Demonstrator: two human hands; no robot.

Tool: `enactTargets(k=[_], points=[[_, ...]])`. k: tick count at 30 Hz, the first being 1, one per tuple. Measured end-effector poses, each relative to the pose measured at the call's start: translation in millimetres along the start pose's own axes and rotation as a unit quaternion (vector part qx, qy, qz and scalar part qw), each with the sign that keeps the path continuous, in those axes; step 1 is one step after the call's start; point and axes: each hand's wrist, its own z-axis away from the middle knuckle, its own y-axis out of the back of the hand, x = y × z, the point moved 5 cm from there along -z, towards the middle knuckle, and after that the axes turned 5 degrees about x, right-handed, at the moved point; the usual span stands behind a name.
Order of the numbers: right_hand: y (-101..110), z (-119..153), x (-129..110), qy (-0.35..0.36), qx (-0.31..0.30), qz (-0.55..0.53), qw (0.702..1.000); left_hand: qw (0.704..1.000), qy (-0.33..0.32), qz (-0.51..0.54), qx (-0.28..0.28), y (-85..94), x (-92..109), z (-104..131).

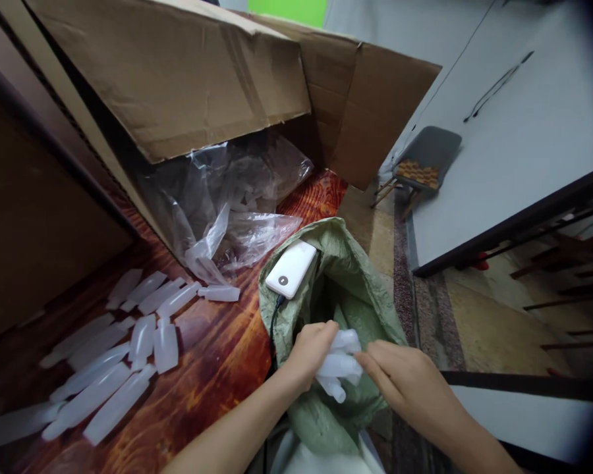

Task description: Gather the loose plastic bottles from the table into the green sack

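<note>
Head camera gives me a green sack with its mouth open, and I judge every place from it. At that mouth I have a bunch of bottles, whitish and cloudy, between the two hands. The left hand has its fingers closed around the bunch from the left; the right hand has its fingers curled, tips at the other end of the bottles, though I cannot tell whether they pinch. A white power bank lies against the sack's left rim, a black cable running down from it. Left of the sack, loose bottles lie scattered on the reddish wooden bench. Beyond the sack, to the left, I see an open cardboard box with a clear plastic bag spilling out; beyond it to the right stands a grey chair.
</note>
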Motion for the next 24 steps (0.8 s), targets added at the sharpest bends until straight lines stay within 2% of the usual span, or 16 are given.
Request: enactTargets(k=[2, 6, 10, 16, 24], points=[[0, -1, 1, -0.013, 0.003, -0.011, 1.0, 1.0, 0.018, -0.005, -0.008, -0.6, -1, 0], [-4, 0, -6, 0.035, -0.047, -0.047, 0.997, 0.999, 0.042, -0.014, -0.026, -1.8, 1, 0], [1, 0, 0, 0.002, 0.01, -0.025, 1.0, 0.998, 0.059, -0.019, -0.032, -2.0, 4, 0], [-11, 6, -9, 0.028, -0.039, -0.045, 0.998, 0.996, 0.066, -0.019, -0.049, -1.8, 8, 3], [-16, 3, -19, -0.014, 0.009, -0.033, 0.999, 0.992, 0.111, -0.007, -0.061, -1.4, 4, 5]])
